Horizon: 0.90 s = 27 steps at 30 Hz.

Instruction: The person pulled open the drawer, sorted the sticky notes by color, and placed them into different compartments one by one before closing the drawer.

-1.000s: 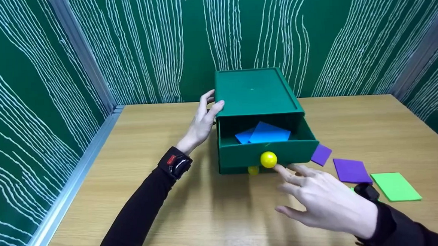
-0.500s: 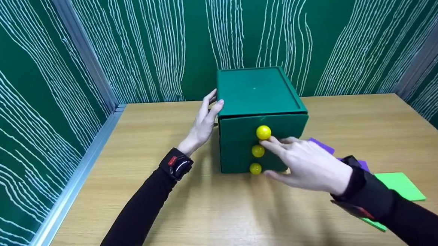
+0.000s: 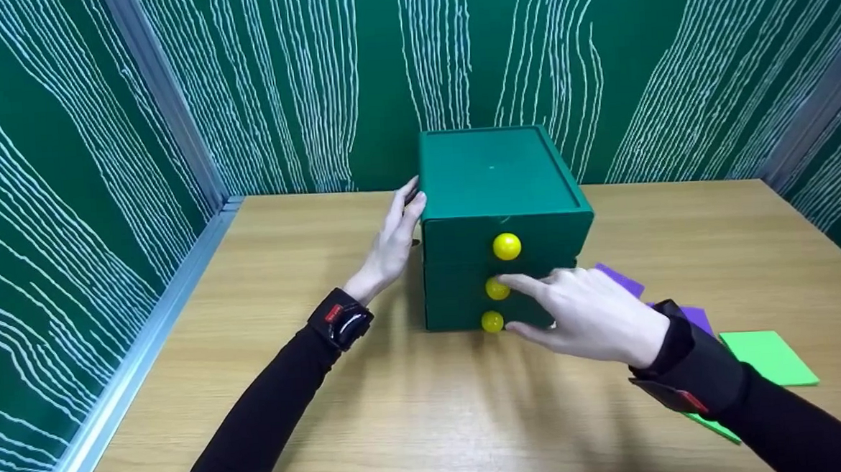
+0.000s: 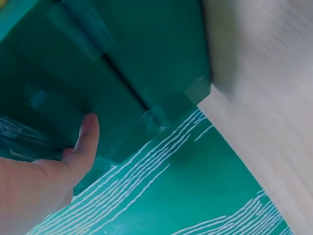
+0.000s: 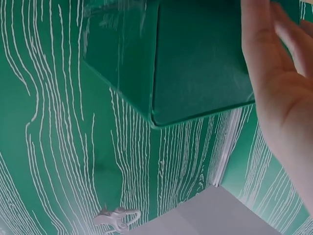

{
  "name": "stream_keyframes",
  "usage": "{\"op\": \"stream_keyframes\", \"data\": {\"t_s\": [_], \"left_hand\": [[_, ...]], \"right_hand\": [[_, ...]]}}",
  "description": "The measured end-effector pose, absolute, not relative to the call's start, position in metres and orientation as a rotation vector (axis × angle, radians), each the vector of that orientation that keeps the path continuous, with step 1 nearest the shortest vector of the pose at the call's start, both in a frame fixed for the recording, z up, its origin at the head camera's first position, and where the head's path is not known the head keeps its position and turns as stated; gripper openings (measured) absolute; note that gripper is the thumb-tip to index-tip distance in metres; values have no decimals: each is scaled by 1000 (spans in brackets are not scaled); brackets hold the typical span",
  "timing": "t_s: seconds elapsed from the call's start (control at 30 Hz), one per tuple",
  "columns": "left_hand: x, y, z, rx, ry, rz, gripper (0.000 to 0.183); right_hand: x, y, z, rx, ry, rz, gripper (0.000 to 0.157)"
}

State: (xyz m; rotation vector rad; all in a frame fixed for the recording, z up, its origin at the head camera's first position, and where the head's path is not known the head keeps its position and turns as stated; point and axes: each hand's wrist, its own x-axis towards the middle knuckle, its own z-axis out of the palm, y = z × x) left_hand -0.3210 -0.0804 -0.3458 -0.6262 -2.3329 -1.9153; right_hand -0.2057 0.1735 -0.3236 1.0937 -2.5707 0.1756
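Note:
A green drawer unit [image 3: 493,171] stands on the table with its three drawers closed. Yellow round knobs run down its front: a top knob [image 3: 507,246], a middle knob [image 3: 497,289] and a bottom knob [image 3: 492,322]. My left hand [image 3: 391,245] rests its fingers against the unit's left side; the left wrist view has that hand [image 4: 54,176] touching the taped green wall. The extended index fingertip of my right hand [image 3: 590,313] is right at the middle knob, its thumb beside the bottom one. In the right wrist view, the right hand [image 5: 281,78] overlaps the unit's front.
Right of the unit lie purple squares [image 3: 621,281] and light green squares [image 3: 769,358], partly covered by my right forearm. Green panels [image 3: 375,66] with white wavy lines enclose the wooden table [image 3: 304,220] at the back and sides.
The top drawer, pulled out with blue squares inside a second ago, is now pushed in. My right hand moved forward and left, its index finger dropping from the top knob to the middle one.

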Motion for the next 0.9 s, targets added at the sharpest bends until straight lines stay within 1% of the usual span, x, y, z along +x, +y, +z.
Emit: {"op": "stream_keyframes", "data": {"t_s": [0.2,0.43,0.67,0.9], "left_hand": [[-319,-82,-354,-625,-2361,-1879,64],[-313,-84,-368,-703,-2362,-1860,59],[-308,-86,-384,-757,-2459,-1764,59],[-306,-88,-387,-726,-2498,-1749,60]], "right_hand": [[-209,176,-334,1074,-2622,211,53],[-215,175,-344,1086,-2651,251,56],[-221,171,-355,1093,-2679,286,62],[-212,167,-361,1092,-2601,266,60]]}}
